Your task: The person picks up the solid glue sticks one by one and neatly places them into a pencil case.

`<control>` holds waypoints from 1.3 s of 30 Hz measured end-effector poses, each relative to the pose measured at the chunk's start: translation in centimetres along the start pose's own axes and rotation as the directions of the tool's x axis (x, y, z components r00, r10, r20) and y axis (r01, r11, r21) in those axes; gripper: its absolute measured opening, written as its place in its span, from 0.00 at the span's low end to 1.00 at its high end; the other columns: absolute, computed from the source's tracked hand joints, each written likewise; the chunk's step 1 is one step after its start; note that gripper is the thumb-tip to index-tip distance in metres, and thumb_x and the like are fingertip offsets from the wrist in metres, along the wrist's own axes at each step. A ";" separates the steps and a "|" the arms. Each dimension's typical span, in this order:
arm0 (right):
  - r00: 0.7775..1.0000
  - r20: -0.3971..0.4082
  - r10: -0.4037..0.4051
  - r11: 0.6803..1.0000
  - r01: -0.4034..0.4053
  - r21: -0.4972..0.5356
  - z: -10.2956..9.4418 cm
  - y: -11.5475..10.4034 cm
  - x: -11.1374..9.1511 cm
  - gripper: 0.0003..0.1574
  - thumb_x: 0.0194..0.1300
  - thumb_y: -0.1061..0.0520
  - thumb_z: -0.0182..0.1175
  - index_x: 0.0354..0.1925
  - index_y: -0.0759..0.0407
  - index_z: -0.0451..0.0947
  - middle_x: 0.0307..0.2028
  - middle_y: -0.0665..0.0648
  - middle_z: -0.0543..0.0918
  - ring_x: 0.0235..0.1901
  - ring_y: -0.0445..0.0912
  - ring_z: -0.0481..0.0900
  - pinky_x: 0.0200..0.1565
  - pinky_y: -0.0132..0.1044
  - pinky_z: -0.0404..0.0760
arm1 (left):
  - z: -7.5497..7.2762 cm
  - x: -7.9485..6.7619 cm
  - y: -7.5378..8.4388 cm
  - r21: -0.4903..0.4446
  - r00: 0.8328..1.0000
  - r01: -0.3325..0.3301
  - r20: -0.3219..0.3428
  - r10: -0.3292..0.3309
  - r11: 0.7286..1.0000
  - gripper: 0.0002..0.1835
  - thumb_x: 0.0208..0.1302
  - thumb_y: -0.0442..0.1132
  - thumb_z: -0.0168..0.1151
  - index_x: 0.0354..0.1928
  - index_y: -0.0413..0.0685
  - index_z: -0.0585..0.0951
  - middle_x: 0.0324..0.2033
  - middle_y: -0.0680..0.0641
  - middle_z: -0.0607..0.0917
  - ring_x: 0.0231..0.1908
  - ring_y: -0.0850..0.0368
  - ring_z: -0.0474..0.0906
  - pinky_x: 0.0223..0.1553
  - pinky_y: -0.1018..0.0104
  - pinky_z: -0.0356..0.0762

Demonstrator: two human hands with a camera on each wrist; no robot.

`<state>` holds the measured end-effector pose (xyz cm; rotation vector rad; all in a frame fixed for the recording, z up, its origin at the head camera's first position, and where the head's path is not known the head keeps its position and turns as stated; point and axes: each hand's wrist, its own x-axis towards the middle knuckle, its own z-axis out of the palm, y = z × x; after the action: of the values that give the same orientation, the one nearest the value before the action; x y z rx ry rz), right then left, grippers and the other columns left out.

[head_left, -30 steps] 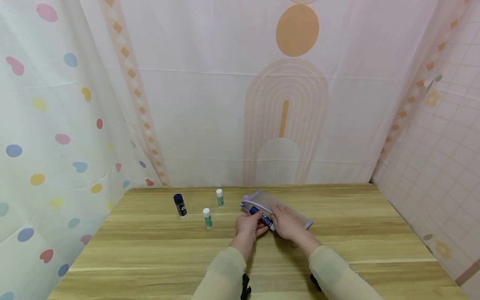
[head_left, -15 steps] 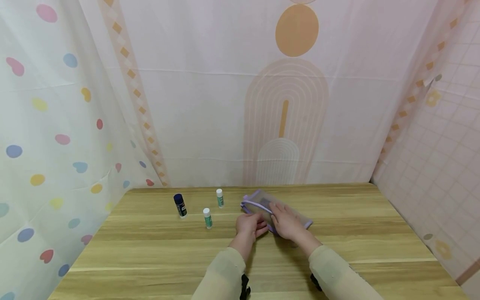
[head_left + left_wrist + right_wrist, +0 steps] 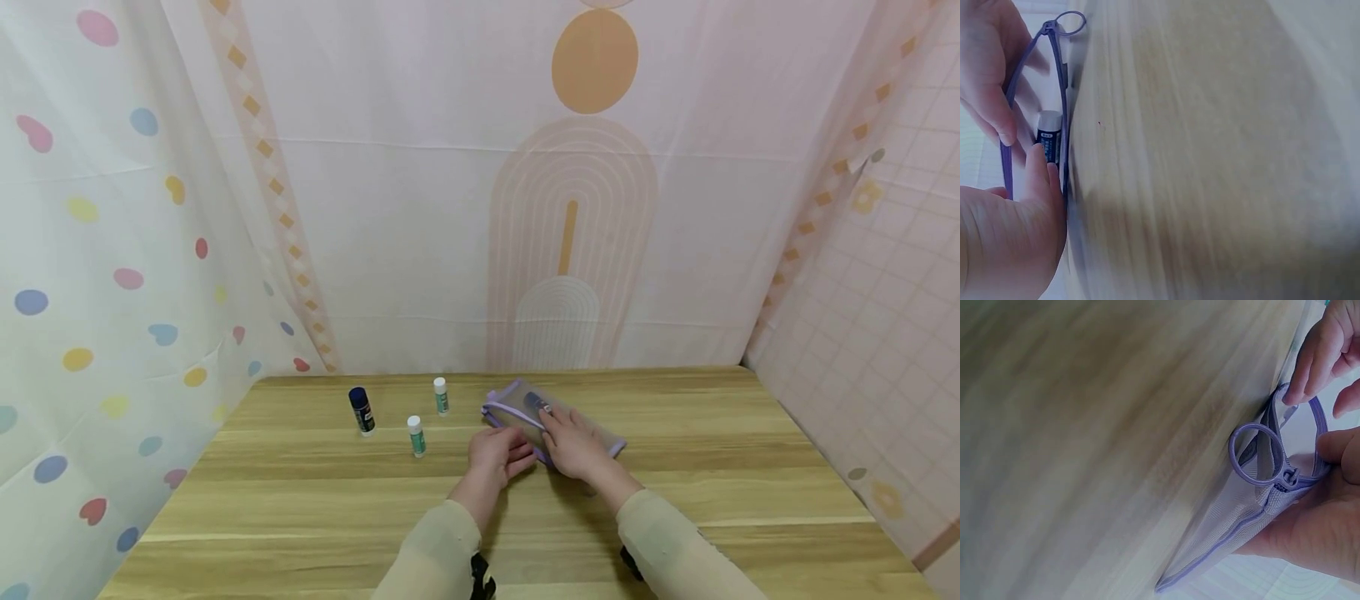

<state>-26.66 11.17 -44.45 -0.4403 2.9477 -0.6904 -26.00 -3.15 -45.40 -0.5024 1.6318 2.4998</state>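
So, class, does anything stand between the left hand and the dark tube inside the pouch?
Nothing visible does. In the left wrist view, the dark tube shows inside the open pouch, right by the fingertips of the left hand, with no mesh seen between. The right hand holds the pouch open to one side.

We've got the pouch (image 3: 517,396) under the right fingers (image 3: 553,419), one tube (image 3: 535,402) inside at their tips, three other tubes (image 3: 417,438) left of the left fingers (image 3: 522,452).
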 end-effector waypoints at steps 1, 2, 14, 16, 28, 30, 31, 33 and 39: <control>1.000 0.000 0.000 1.000 0.000 0.000 0.0 0.0 0.0 0.29 0.78 0.57 0.46 0.72 0.62 0.63 0.72 0.68 0.60 0.71 0.70 0.51 0.62 0.77 0.51 | -0.1 -0.1 0.0 -0.004 1.000 0.002 0.006 -0.002 1.000 0.21 0.68 0.27 0.57 0.58 0.21 0.68 0.51 0.24 0.79 0.40 0.43 0.85 0.41 0.52 0.86; 1.000 0.001 0.000 1.000 0.000 0.000 0.0 0.0 0.0 0.29 0.78 0.56 0.46 0.72 0.62 0.63 0.72 0.68 0.60 0.71 0.70 0.51 0.62 0.77 0.52 | -0.2 -0.1 0.0 -0.006 1.000 0.004 0.011 -0.004 1.000 0.21 0.68 0.28 0.57 0.58 0.21 0.68 0.51 0.24 0.79 0.41 0.43 0.85 0.41 0.52 0.86; 1.000 -0.009 0.003 1.000 -0.003 0.001 0.1 0.0 0.1 0.28 0.77 0.57 0.47 0.72 0.62 0.64 0.72 0.67 0.61 0.70 0.70 0.51 0.62 0.77 0.52 | -0.3 -0.8 0.4 -0.040 0.999 0.030 0.047 -0.028 0.999 0.19 0.68 0.29 0.57 0.57 0.25 0.69 0.43 0.32 0.84 0.37 0.49 0.85 0.41 0.53 0.86; 1.000 -0.009 0.001 1.000 -0.001 0.000 0.1 -0.1 0.1 0.28 0.77 0.57 0.47 0.72 0.62 0.64 0.72 0.67 0.61 0.70 0.70 0.51 0.62 0.77 0.52 | -0.4 -1.0 0.4 -0.047 0.998 0.035 0.055 -0.033 0.998 0.19 0.68 0.29 0.57 0.58 0.26 0.69 0.40 0.35 0.84 0.37 0.49 0.85 0.42 0.52 0.86; 1.000 -0.005 -0.003 1.000 0.003 0.001 -0.1 -0.1 0.0 0.28 0.77 0.57 0.47 0.71 0.62 0.63 0.72 0.68 0.61 0.70 0.71 0.51 0.62 0.77 0.51 | -0.4 -2.1 0.7 -0.060 0.993 0.060 0.101 -0.054 0.996 0.19 0.72 0.32 0.56 0.58 0.28 0.68 0.42 0.36 0.84 0.39 0.50 0.85 0.45 0.52 0.85; 1.000 0.002 0.000 1.000 0.000 0.005 -0.1 -0.1 0.0 0.28 0.77 0.57 0.46 0.72 0.62 0.63 0.72 0.67 0.60 0.70 0.70 0.51 0.62 0.77 0.51 | -0.5 -2.2 0.7 -0.065 0.992 0.066 0.108 -0.058 0.996 0.19 0.72 0.33 0.56 0.59 0.28 0.68 0.42 0.37 0.85 0.38 0.50 0.85 0.44 0.52 0.85; 1.000 0.004 -0.001 1.000 0.001 0.006 -0.1 -0.1 0.0 0.28 0.77 0.57 0.46 0.72 0.62 0.63 0.72 0.67 0.60 0.70 0.71 0.51 0.62 0.77 0.51 | -0.6 -2.2 0.7 -0.068 0.992 0.069 0.112 -0.061 0.995 0.19 0.72 0.33 0.56 0.59 0.28 0.69 0.41 0.38 0.85 0.38 0.51 0.85 0.44 0.52 0.85; 1.000 0.009 0.000 1.000 0.000 0.009 -0.1 -0.1 0.0 0.29 0.77 0.57 0.47 0.72 0.62 0.63 0.72 0.68 0.60 0.71 0.71 0.50 0.62 0.77 0.51 | -0.6 -2.3 0.7 -0.075 0.990 0.075 0.124 -0.065 0.994 0.18 0.72 0.33 0.56 0.58 0.29 0.69 0.39 0.39 0.85 0.37 0.52 0.85 0.45 0.52 0.85; 1.000 0.023 -0.003 1.000 0.003 0.008 -0.2 0.0 -0.1 0.29 0.78 0.57 0.46 0.72 0.62 0.62 0.72 0.68 0.59 0.71 0.71 0.50 0.62 0.77 0.51 | -0.9 -2.6 0.7 -0.091 0.985 0.081 0.159 -0.065 0.993 0.18 0.72 0.34 0.56 0.58 0.30 0.68 0.39 0.41 0.85 0.38 0.52 0.85 0.46 0.51 0.84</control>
<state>-26.59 11.23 -44.28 -0.4486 2.9225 -0.6918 -23.56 -4.10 -44.25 -0.3594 1.4166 2.5036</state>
